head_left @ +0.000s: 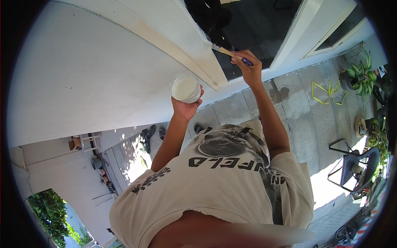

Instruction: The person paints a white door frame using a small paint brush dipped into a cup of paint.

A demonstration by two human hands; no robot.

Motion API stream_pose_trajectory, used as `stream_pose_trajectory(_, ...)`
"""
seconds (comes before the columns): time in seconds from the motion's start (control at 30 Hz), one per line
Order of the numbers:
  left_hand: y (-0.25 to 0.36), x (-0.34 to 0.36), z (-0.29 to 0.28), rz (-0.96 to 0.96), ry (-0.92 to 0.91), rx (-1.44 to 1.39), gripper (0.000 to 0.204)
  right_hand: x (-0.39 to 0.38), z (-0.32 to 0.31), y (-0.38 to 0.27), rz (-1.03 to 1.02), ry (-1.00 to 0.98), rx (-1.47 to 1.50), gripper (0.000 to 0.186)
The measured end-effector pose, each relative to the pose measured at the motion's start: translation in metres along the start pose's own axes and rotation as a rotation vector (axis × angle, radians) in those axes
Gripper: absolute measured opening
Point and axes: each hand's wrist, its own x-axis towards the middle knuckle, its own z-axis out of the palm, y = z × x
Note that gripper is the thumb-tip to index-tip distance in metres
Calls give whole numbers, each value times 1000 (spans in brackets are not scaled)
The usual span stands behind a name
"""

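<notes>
My left hand (187, 106) holds up a small round cup of white paint (185, 87), close to the white wall (91, 70). My right hand (248, 68) grips a paintbrush (225, 51) with a wooden handle and a blue end. The bristles touch the edge of the white window frame (194, 39), beside dark glass (252, 25). Both forearms rise from my pale printed shirt (215, 177).
Grey paving slabs (302, 115) lie below. Sandals (148, 134) rest near the wall. A dark folding chair (355, 165) stands at the right, with potted plants (362, 76) and a yellow wire frame (326, 91) beyond. A small white stool (91, 140) is at the left.
</notes>
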Motion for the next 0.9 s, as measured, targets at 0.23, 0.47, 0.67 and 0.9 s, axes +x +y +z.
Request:
stream_pose_trajectory(0.23, -1, 1, -5, 2, -13, -1, 59, -16, -23, 41, 145, 85, -175, 14)
stream_pose_trajectory(0.47, -1, -1, -1, 2, 7, -30, 56, 31, 21, -48, 134, 107, -251, 18)
stream_pose_trajectory(0.67, 0, -1, -3, 11, -8, -33, 55, 56, 39, -92, 13, 174, 48, 17)
stream_pose_trajectory(0.9, 1, 2, -12, 18, -26, -47, 57, 1, 10, 0, 306, 298, -7, 18)
